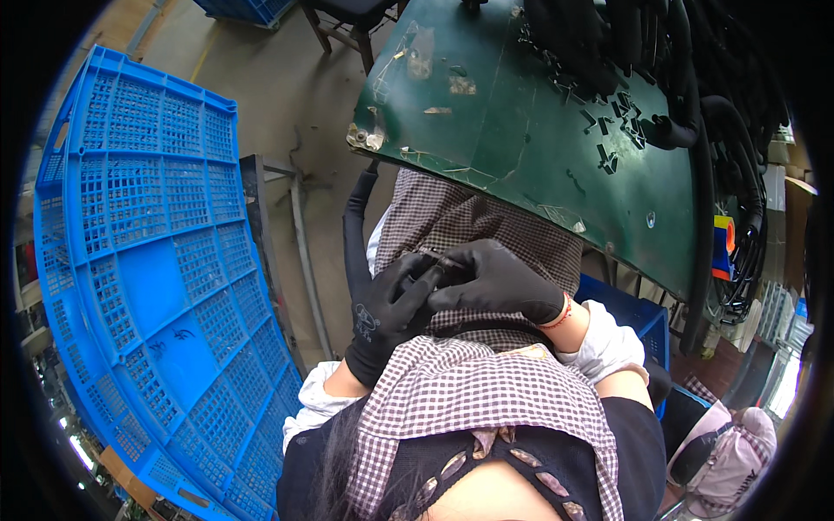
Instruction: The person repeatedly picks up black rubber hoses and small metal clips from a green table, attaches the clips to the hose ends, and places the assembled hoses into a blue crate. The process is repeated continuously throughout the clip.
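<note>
I see both hands meeting low in the middle of the view, above a lap covered by a checked apron (pixel 486 391). The left hand (pixel 388 314), in a black glove, is curled with its fingers closed around the lower end of a black rubber hose (pixel 354 234); that hose rises from the hand toward the far side and bends up to the near corner of the green worktable (pixel 521 130). The right hand (pixel 493 282), also black-gloved, lies over the left with its fingers bent down, pinching a small dark part (pixel 439 260) right where the hose end sits; I cannot tell exactly what the part is or how tightly it is gripped.

The table's near edge runs diagonally from its chipped left corner down to the right, passing just beyond the hands, so there is little room on the far side of them. A heap of black hoses (pixel 695 113) crowds the table's far right, with small black clips (pixel 608 130) scattered beside it; the table's left half is mostly bare.

To the left, a big blue plastic crate (pixel 148 260) stands tilted, its lattice wall close to the left elbow, with a strip of concrete floor (pixel 287 95) and a grey metal frame (pixel 295 252) between it and the lap. On the right, a smaller blue bin (pixel 638 317) sits under the table edge, just beside the right forearm.
</note>
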Available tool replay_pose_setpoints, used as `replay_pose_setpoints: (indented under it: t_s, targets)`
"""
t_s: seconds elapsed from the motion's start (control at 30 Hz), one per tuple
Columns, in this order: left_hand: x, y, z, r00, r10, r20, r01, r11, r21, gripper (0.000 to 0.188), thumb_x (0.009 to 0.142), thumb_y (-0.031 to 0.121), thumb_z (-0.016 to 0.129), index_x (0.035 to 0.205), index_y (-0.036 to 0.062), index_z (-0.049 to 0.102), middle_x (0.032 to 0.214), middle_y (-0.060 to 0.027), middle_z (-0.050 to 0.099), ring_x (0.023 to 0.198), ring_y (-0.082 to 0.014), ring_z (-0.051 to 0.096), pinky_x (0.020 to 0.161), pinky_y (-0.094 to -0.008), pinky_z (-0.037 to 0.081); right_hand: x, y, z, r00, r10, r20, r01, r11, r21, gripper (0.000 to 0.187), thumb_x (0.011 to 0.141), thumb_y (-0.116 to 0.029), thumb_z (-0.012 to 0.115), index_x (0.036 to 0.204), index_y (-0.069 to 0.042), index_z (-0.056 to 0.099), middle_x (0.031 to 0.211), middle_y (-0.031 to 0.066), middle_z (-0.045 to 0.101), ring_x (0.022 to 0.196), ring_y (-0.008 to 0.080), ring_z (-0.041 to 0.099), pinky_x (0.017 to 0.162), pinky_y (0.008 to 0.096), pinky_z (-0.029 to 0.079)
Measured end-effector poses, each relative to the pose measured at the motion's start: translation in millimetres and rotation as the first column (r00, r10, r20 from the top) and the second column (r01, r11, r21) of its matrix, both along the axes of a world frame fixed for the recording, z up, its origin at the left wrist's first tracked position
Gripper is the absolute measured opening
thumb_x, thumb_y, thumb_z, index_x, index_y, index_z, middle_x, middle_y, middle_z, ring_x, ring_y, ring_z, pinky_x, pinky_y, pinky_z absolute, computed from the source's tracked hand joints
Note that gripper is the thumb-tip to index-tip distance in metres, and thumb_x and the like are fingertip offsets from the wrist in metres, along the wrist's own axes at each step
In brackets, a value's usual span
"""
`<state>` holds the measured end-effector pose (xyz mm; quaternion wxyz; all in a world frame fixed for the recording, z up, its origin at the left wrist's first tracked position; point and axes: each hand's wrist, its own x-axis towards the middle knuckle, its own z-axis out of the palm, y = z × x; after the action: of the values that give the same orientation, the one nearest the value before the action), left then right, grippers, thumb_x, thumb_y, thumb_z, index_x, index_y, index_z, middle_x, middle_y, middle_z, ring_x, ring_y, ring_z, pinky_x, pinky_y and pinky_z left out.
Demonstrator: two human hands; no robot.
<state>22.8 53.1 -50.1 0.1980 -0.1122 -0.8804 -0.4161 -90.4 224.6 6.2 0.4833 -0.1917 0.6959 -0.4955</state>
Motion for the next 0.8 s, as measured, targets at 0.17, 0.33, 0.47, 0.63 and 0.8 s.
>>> replay_pose_setpoints:
  t_s: [0.17,0.33,0.47,0.63,0.8]
  targets:
    - [11.0,5.8,4.5,0.936,0.026,0.35,-0.115,0.965,0.234,0.08,0.069,0.024,0.087,0.133,-0.0012,0.045,0.111,-0.0202,0.062,0.099,-0.0323,0.066,0.083,-0.0398,0.055,-14.0,9.8,4.7,0.987,-0.162,0.005,0.161,0.986,0.038,0.026,0.076,-0.022,0.081,0.086,0.0,0.07,0.072,0.0036,0.068,0.065,0.0066,0.059,0.06,0.0246,0.046]
    - [8.7,2.9,10.9,0.926,0.007,0.378,-0.06,0.99,0.129,0.062,0.07,0.012,0.083,0.125,0.0,0.055,0.108,-0.0188,0.064,0.091,-0.0283,0.068,0.079,-0.0366,0.056,-28.7,5.4,1.1,0.994,0.019,-0.109,-0.017,1.0,0.026,0.031,0.076,-0.027,0.083,0.087,0.0,0.07,0.065,-0.0005,0.061,0.06,0.0042,0.048,0.055,0.024,0.04]
    - [11.4,3.9,15.5,0.909,-0.024,0.417,-0.057,0.982,0.181,0.052,0.072,0.002,0.078,0.12,0.0009,0.06,0.105,-0.0184,0.065,0.088,-0.0253,0.068,0.074,-0.0327,0.057,-36.4,3.6,5.0,0.985,0.162,-0.058,-0.158,0.985,0.064,0.031,0.076,-0.027,0.082,0.09,-0.002,0.072,0.065,0.0001,0.062,0.059,0.0051,0.049,0.054,0.0252,0.04]
    - [23.8,9.4,-21.1,0.949,-0.063,0.309,-0.019,0.967,0.254,0.048,0.07,0.007,0.078,0.114,-0.0017,0.061,0.098,-0.0169,0.067,0.081,-0.0274,0.069,0.07,-0.0343,0.056,-49.0,1.5,-10.1,0.939,0.334,0.086,-0.338,0.941,0.032,0.026,0.077,-0.025,0.081,0.088,-0.003,0.072,0.064,-0.0007,0.062,0.059,0.0055,0.049,0.053,0.0257,0.04]
    - [26.3,9.2,-24.2,0.967,-0.069,0.246,0.016,0.978,0.21,0.048,0.067,0.009,0.079,0.11,-0.0031,0.063,0.096,-0.0176,0.067,0.077,-0.0298,0.069,0.067,-0.0365,0.056,-50.1,-7.4,-23.4,0.863,0.442,0.244,-0.459,0.888,0.013,0.021,0.08,-0.022,0.079,0.084,-0.003,0.071,0.064,-0.0016,0.061,0.058,0.0056,0.049,0.053,0.0254,0.04]
